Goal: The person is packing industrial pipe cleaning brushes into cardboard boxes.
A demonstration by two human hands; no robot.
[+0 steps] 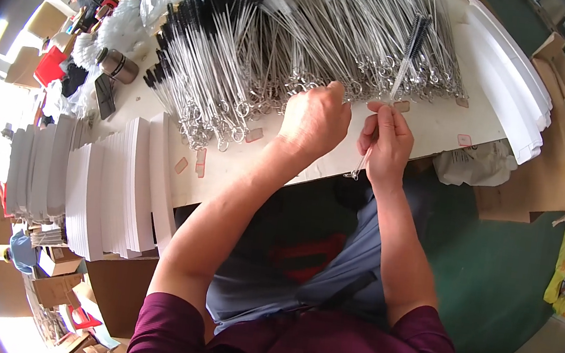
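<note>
My right hand (pixel 388 138) is closed around the thin wire handles of a few straw brushes. A black bristle head (pixel 417 38) stands up beyond the fingers, and looped wire ends (pixel 354 174) stick out below the palm. To its left, my left hand (pixel 316 121) is closed at the near edge of a heap of brushes, by their wire loops. Its fingertips are turned away, so what they pinch is hidden. The heap has black-bristled brushes (pixel 211 11) on the left and pale-bristled brushes (pixel 337 5) in the middle and right.
Stacks of white folded card (pixel 113 192) stand at the table's left, and more white card (pixel 509 84) lies at the right. A metal flask (pixel 118 66) and a dark phone-like slab (pixel 105 96) sit far left. Small red-edged labels (pixel 200 162) dot the white table (pixel 285 150).
</note>
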